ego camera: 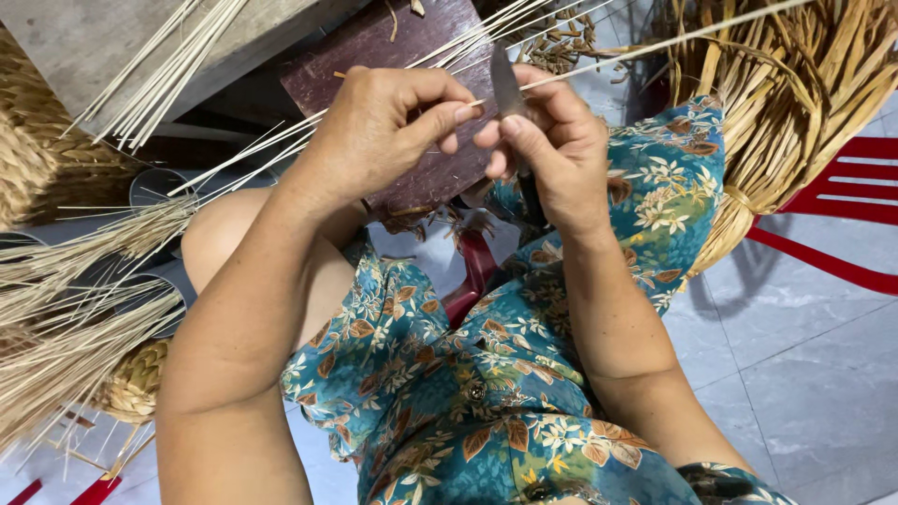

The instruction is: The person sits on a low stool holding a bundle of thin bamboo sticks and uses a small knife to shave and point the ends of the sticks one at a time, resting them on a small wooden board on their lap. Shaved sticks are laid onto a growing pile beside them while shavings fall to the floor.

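Left hand: the left hand (379, 131) sits just left of centre near the top of the view, fingers (447, 120) curled and pressed together, thumb and forefinger pinching a thin pale reed strip (636, 54).
Right hand: the right hand (552, 150) is just beside the left at its 3 o'clock, fingers wrapped tight round a small knife (508, 89); the handle is mostly hidden in the palm.
Knife: the dark blade points up toward 12 o'clock, its edge touching the strip right between the two hands.
Reed strip: it runs from the pinch out toward 2 o'clock and off the top edge; whether it is already split along its length is hard to tell from here.
Lap: both hands hover above a lap in a teal flowered dress (486, 374), with one bare knee (220, 234) at 9 o'clock of the hands.
Board: a dark maroon wooden board (393, 47) lies behind the hands at 12 o'clock.
Loose strips: more pale strips (159, 79) fan over a grey plank at 10 o'clock, and a thick sheaf (65, 318) spreads at 8 o'clock.
Dried bundle: a tied bundle of broad yellow leaves (795, 103) stands at 2 o'clock.
Chair: red chair slats (861, 178) show at 3 o'clock over the grey tiled floor (804, 374).
Basket: a woven basket (37, 140) sits at the left edge.
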Demonstrator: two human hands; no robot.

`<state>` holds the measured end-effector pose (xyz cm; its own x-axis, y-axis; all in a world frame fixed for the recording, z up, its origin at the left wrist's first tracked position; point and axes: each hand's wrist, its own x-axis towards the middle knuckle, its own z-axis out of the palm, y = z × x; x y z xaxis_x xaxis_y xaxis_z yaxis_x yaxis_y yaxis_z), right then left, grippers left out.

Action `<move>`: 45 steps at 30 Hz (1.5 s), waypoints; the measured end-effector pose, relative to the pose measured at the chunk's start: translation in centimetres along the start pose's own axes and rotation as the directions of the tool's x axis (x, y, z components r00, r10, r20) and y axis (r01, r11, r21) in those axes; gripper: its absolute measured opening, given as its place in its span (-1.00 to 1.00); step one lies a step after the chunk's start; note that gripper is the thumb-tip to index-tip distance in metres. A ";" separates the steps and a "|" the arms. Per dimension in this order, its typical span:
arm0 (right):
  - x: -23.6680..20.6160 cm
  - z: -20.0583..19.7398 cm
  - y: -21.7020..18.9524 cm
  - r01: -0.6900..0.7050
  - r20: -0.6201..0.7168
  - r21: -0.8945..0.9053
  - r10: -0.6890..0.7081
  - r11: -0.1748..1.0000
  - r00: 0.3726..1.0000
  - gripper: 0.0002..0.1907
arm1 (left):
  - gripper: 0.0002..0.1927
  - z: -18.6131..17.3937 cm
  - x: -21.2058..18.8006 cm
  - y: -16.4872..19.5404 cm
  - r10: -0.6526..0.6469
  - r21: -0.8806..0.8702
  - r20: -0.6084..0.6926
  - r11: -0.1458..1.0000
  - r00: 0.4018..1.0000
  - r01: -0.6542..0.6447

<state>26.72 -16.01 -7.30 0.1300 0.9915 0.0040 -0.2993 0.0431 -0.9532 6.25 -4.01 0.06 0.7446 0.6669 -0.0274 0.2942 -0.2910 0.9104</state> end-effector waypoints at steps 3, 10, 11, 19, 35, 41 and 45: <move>0.5 -1.7 -0.4 0.046 -0.135 0.091 -0.033 0.995 0.990 -0.66 | -0.84 -0.5 -0.3 0.0 -0.009 -0.005 0.002 1.000 1.000 0.009; 0.5 -5.2 -2.4 0.181 -0.259 0.144 -0.140 0.973 0.956 -0.62 | -0.82 -0.4 -0.3 -0.2 -0.113 0.017 -0.007 0.993 0.994 0.113; 0.4 -4.5 -1.9 0.161 -0.214 0.098 -0.137 0.982 0.967 -0.58 | -0.82 -0.1 0.0 -0.2 -0.081 0.012 -0.015 0.997 0.997 0.081; 0.8 -1.9 -0.6 0.053 -0.151 0.116 -0.036 0.992 0.988 -0.64 | -0.78 0.1 0.1 0.0 -0.077 -0.119 -0.010 0.990 0.997 0.076; 0.8 -3.5 -0.1 0.062 -0.225 0.163 -0.024 0.985 0.974 -0.69 | -0.86 -0.5 -0.3 0.1 -0.022 0.078 -0.054 0.997 0.998 0.027; 1.3 -4.6 -1.4 0.151 -0.298 0.157 -0.099 0.976 0.949 -0.59 | -0.85 -0.3 -0.1 -0.4 -0.038 0.045 -0.113 0.998 0.993 0.044; 0.9 -1.2 -0.3 0.016 -0.083 0.015 -0.014 1.000 0.996 -0.49 | -0.85 0.9 0.9 -0.2 -0.024 0.051 -0.109 0.998 0.994 0.029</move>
<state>28.06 -15.27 -7.37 0.2122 0.9772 -0.0075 -0.3113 0.0603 -0.9484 7.40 -3.90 -0.54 0.6674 0.7447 -0.0037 0.3462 -0.3059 0.8869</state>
